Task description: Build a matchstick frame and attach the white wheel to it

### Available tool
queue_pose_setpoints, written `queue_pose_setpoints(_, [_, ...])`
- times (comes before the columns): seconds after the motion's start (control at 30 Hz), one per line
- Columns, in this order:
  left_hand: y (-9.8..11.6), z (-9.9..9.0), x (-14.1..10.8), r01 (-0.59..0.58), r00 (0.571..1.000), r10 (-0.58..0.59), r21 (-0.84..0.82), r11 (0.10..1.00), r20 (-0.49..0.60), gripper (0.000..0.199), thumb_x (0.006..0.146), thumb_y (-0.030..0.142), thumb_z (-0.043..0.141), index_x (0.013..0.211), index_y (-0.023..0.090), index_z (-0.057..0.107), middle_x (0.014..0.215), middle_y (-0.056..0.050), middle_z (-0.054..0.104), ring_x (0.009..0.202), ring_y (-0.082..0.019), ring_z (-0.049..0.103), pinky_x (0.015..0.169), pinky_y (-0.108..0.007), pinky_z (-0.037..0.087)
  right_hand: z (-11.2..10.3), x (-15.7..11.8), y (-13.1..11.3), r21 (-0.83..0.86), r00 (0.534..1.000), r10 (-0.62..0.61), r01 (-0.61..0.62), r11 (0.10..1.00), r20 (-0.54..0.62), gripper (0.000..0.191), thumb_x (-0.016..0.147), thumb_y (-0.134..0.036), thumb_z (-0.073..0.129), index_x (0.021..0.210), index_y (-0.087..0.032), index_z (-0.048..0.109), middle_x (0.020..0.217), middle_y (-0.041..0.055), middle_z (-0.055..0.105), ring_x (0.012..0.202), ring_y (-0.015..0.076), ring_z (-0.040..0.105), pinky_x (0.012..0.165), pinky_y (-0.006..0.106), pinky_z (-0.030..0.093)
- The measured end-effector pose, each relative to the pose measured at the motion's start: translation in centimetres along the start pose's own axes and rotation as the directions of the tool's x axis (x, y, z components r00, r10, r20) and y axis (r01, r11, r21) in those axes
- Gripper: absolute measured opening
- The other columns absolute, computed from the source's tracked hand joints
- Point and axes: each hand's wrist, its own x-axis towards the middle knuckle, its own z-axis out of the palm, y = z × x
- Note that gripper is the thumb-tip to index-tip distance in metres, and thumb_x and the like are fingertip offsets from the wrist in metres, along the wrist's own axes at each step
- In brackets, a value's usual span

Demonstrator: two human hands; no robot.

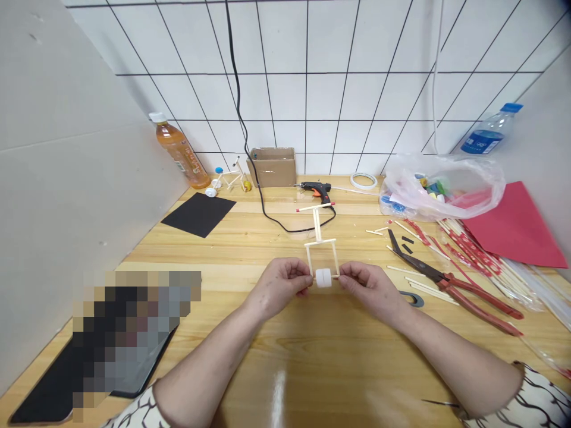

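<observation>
My left hand and my right hand pinch the two sides of a small frame of glued wooden sticks. A white cylindrical wheel sits on the frame's near crossbar, between my fingertips. The frame stands nearly upright above the table, with a longer stick across its far end. Beyond it lies a black hot glue gun with an orange trigger. Right of my right hand are red-handled long-nosed pliers, and loose wooden sticks lie around them.
A small stick model with wheels stands at the back, near a cardboard box and an orange drink bottle. A plastic bag of colored items lies back right, beside red paper. Black paper lies back left.
</observation>
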Motion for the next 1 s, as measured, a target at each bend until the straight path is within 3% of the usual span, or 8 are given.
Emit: queue_pose_setpoints(1.0, [-0.03, 0.00, 0.13, -0.001, 1.000, 0.001, 0.013, 1.000, 0.010, 0.014, 0.060, 0.023, 0.064, 0.064, 0.012, 0.057, 0.051, 0.002, 0.056, 0.048, -0.008, 0.049, 0.051, -0.020, 0.038, 0.14, 0.15, 0.82, 0.081, 1.000, 0.018, -0.018, 0.997, 0.000, 0.017, 0.075, -0.033, 0.056, 0.075, -0.017, 0.060, 0.065, -0.0015, 0.055, 0.062, 0.0129, 0.048, 0.059, 0.025, 0.038])
